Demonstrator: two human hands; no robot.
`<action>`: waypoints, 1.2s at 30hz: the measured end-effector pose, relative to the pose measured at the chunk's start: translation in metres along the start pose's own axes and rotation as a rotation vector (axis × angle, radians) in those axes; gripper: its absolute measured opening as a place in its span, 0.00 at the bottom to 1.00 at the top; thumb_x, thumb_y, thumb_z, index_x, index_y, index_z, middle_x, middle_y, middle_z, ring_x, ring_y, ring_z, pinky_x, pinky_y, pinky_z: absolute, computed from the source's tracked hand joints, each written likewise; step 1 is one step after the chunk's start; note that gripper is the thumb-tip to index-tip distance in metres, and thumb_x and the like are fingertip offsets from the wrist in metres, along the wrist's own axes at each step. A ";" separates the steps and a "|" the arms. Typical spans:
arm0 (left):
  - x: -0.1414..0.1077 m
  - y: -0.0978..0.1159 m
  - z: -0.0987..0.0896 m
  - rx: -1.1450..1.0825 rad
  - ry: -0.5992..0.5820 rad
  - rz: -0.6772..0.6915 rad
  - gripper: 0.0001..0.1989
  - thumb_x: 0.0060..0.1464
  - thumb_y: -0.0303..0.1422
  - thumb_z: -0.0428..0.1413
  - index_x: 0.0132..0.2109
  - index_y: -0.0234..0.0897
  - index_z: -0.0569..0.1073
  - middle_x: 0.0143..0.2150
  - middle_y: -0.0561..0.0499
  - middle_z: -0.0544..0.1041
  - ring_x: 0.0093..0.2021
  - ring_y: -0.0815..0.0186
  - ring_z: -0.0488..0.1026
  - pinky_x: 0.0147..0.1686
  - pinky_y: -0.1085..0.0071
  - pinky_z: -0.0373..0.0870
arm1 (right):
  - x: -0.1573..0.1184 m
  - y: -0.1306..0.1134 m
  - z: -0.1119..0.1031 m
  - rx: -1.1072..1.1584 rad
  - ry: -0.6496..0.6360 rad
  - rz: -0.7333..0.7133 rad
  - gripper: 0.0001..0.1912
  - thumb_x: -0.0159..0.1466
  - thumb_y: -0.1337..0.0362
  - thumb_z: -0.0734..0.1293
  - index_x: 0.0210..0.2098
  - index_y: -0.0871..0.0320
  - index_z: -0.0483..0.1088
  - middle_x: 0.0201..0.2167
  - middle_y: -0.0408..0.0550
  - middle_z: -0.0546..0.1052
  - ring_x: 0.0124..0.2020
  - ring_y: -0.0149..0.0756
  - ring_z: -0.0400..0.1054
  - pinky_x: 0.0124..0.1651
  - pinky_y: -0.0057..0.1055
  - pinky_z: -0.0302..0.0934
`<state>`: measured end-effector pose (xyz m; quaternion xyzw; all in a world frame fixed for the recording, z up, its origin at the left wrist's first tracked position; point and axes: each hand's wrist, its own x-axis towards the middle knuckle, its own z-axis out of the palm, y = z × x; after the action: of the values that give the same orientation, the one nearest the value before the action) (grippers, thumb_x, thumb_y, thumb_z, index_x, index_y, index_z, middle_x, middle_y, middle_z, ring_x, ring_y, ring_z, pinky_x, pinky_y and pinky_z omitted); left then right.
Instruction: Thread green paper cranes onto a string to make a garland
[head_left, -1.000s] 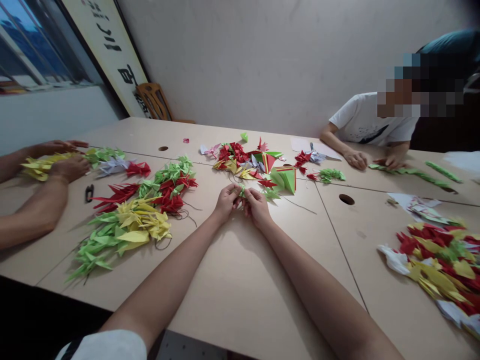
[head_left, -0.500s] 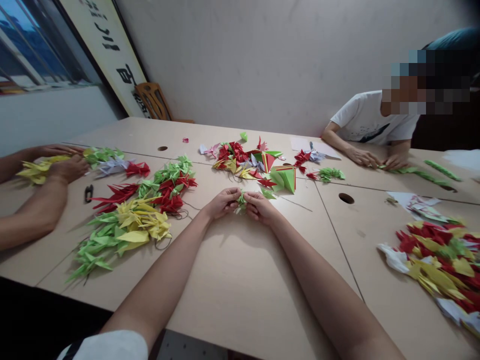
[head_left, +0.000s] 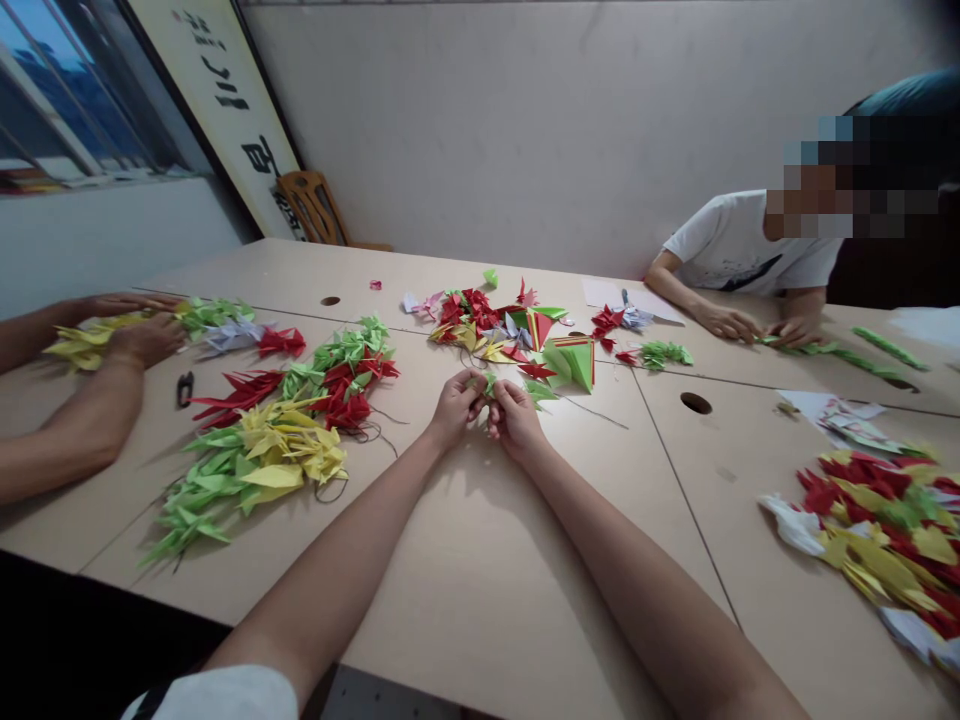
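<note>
Both of my hands meet over the middle of the table, pinching one small green folded paper (head_left: pixel 490 384) between them. My left hand (head_left: pixel 458 404) grips it from the left with thumb and fingertips. On the other side my right hand (head_left: pixel 514 416) holds it, the fingers curled. Part of the paper is hidden by the fingers. Just beyond my hands lie a green paper stack (head_left: pixel 568 364) with red edges and a pile of red, yellow and white folded papers (head_left: pixel 471 315). Left of my left arm are strung paper cranes (head_left: pixel 289 440) in green, yellow and red.
At the left, another person's hands (head_left: pixel 146 337) touch yellow and green papers. A person in a white shirt (head_left: pixel 739 240) works at the far right with green pieces. A colourful paper pile (head_left: pixel 885 530) and a round table hole (head_left: pixel 696 403) are at the right.
My left hand has turned slightly and its fingers have shifted on the green paper. The whole view has moved a little, so the table's things appear slightly lower and further right.
</note>
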<state>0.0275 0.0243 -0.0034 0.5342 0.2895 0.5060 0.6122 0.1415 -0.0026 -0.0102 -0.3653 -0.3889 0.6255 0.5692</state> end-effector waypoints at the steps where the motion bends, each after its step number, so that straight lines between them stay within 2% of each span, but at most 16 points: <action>1: 0.000 0.000 0.000 -0.012 -0.003 -0.005 0.21 0.49 0.50 0.60 0.32 0.37 0.64 0.14 0.62 0.59 0.13 0.78 0.51 0.14 0.80 0.44 | 0.000 0.000 0.000 0.007 0.000 0.000 0.26 0.50 0.42 0.72 0.30 0.54 0.60 0.11 0.31 0.62 0.09 0.25 0.56 0.10 0.22 0.50; 11: 0.000 -0.001 0.000 0.043 0.013 0.010 0.20 0.51 0.49 0.59 0.33 0.37 0.64 0.14 0.62 0.59 0.13 0.78 0.52 0.14 0.79 0.45 | 0.002 0.002 -0.001 -0.076 0.030 -0.044 0.24 0.52 0.41 0.70 0.30 0.55 0.62 0.12 0.33 0.63 0.10 0.27 0.59 0.10 0.22 0.51; 15: 0.001 -0.002 -0.002 0.082 0.009 -0.006 0.21 0.50 0.50 0.59 0.31 0.36 0.64 0.14 0.61 0.59 0.13 0.78 0.52 0.14 0.80 0.44 | 0.003 0.000 -0.007 -0.195 0.024 -0.089 0.25 0.53 0.40 0.68 0.28 0.56 0.63 0.12 0.35 0.66 0.09 0.25 0.57 0.10 0.22 0.46; 18: 0.001 0.000 -0.005 0.062 -0.061 -0.072 0.22 0.49 0.49 0.61 0.31 0.36 0.63 0.15 0.61 0.60 0.13 0.79 0.52 0.14 0.80 0.43 | 0.004 -0.006 -0.014 -0.202 -0.080 -0.040 0.25 0.53 0.41 0.70 0.27 0.56 0.62 0.12 0.35 0.65 0.09 0.24 0.55 0.10 0.21 0.44; 24: -0.001 0.013 -0.017 -0.117 -0.339 -0.334 0.20 0.48 0.44 0.64 0.33 0.36 0.63 0.17 0.62 0.59 0.14 0.80 0.49 0.14 0.82 0.41 | 0.002 -0.022 -0.030 -0.174 -0.306 0.158 0.23 0.53 0.45 0.72 0.27 0.58 0.62 0.12 0.34 0.63 0.09 0.22 0.51 0.10 0.19 0.42; 26: -0.001 0.014 -0.018 -0.158 -0.376 -0.377 0.20 0.48 0.43 0.64 0.33 0.36 0.63 0.17 0.62 0.58 0.14 0.80 0.49 0.14 0.82 0.41 | 0.002 -0.024 -0.032 -0.139 -0.343 0.197 0.22 0.53 0.47 0.72 0.28 0.57 0.62 0.12 0.33 0.62 0.09 0.21 0.50 0.10 0.19 0.42; 28: -0.001 0.013 -0.016 -0.183 -0.340 -0.355 0.20 0.48 0.42 0.64 0.33 0.36 0.63 0.17 0.63 0.58 0.13 0.80 0.49 0.14 0.83 0.41 | 0.002 -0.022 -0.031 -0.086 -0.328 0.193 0.22 0.53 0.47 0.72 0.28 0.57 0.61 0.11 0.32 0.61 0.08 0.21 0.48 0.10 0.19 0.42; 33: 0.001 0.003 -0.003 -0.180 -0.107 -0.159 0.21 0.46 0.45 0.64 0.34 0.37 0.63 0.16 0.64 0.59 0.12 0.80 0.49 0.13 0.83 0.42 | 0.004 -0.011 -0.016 0.012 -0.108 0.052 0.24 0.52 0.45 0.73 0.29 0.56 0.60 0.12 0.32 0.63 0.08 0.21 0.52 0.09 0.18 0.41; 36: 0.001 -0.001 0.002 -0.128 -0.018 -0.072 0.21 0.47 0.46 0.64 0.34 0.36 0.64 0.15 0.63 0.59 0.12 0.80 0.50 0.13 0.83 0.44 | 0.004 -0.005 -0.007 0.043 -0.024 0.025 0.25 0.51 0.45 0.73 0.29 0.56 0.60 0.12 0.33 0.64 0.09 0.22 0.54 0.09 0.19 0.41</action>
<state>0.0296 0.0251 -0.0037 0.4877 0.2701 0.4966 0.6653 0.1494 0.0017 -0.0087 -0.3505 -0.3775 0.6451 0.5643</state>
